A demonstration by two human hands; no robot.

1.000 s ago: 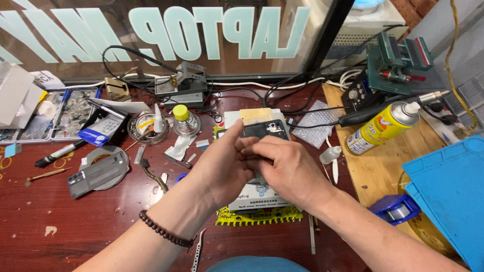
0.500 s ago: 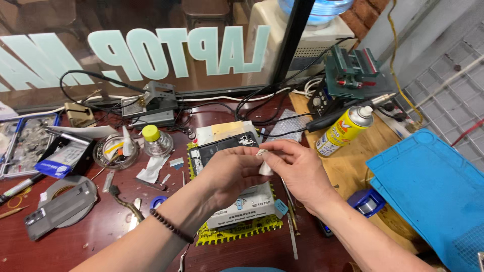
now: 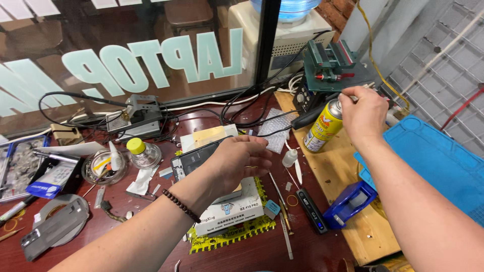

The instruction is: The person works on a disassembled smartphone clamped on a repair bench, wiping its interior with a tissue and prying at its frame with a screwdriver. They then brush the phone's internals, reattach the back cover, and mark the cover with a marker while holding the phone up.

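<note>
My left hand [image 3: 237, 161] lies palm down over a dark phone [image 3: 187, 162], fingers curled on its right end, pressing it onto a white box-shaped pad [image 3: 237, 211] that sits on a yellow mat [image 3: 222, 241]. My right hand [image 3: 363, 113] is off to the right, above the wooden board. Its thumb and forefinger are pinched at the nozzle on top of a yellow spray can [image 3: 321, 130], which stands upright. Most of the phone is hidden under my left hand.
A small white dropper bottle [image 3: 289, 157], tweezers [image 3: 285, 236] and a dark flat tool [image 3: 310, 209] lie between the hands. A blue bin [image 3: 353, 201] and blue mat [image 3: 433, 156] are at the right, and a green vise [image 3: 330, 65] stands behind the can. Cables, a yellow-capped bottle [image 3: 142, 153] and a glass dish [image 3: 103, 168] crowd the left.
My right hand left the phone and moved right and away to the top of the spray can. My left hand stays on the phone. The view has swung to the right.
</note>
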